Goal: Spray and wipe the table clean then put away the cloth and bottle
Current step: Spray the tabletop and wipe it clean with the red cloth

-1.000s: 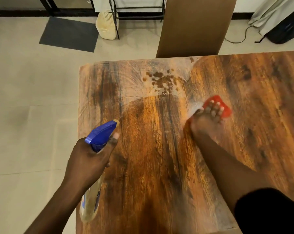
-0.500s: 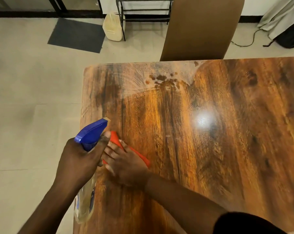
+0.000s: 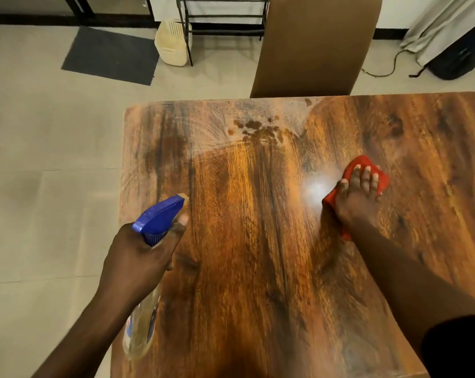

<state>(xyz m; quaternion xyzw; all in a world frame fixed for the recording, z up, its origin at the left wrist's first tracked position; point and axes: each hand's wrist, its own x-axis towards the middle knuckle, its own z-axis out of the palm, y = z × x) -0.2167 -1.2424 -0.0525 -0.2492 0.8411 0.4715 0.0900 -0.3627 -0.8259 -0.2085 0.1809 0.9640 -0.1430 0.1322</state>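
My left hand [image 3: 138, 257] grips a clear spray bottle [image 3: 142, 326] with a blue trigger head [image 3: 160, 216], held over the left edge of the wooden table [image 3: 244, 268], nozzle pointing away from me. My right hand [image 3: 357, 195] presses flat on a red cloth [image 3: 363, 163] on the table's right-middle, fingers spread over it. Dark wet droplets [image 3: 258, 128] sit near the far edge, in a hazy, streaked patch of the tabletop. A bright light glare shows just left of the cloth.
A brown chair back [image 3: 312, 45] stands against the table's far edge. On the floor beyond are a grey mat [image 3: 111, 54], a cream plastic container [image 3: 172, 46], a black metal rack [image 3: 222, 20] and a cable [image 3: 389, 66] beside a dark bag [image 3: 460, 58].
My right hand swept the red cloth from the right to the table's left side by the bottle, then back to the right-middle. The left hand with the bottle stayed about in place.
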